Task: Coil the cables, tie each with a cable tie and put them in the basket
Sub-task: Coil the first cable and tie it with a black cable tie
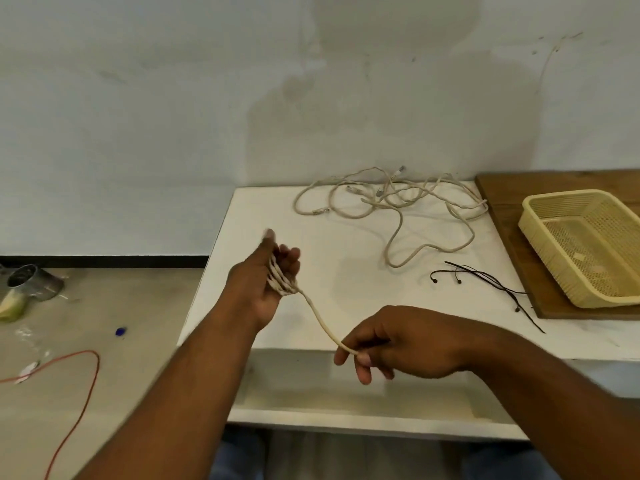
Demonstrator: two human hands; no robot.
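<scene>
A beige cable (320,320) is wound in several turns around my left hand (266,282), which is held up over the white table's left side with its fingers curled over the loops. The cable's free end runs down and right to my right hand (391,344), which pinches it between thumb and fingers near the table's front edge. More beige cables (398,206) lie tangled at the back of the table. Thin black cable ties (491,282) lie to the right of my hands. The pale yellow basket (554,268) stands empty at the far right.
The basket sits on a brown wooden board (502,209) at the white table's (346,265) right end. On the floor to the left lie an orange cord (86,386), a metal can (31,282) and small scraps. A wall rises right behind the table.
</scene>
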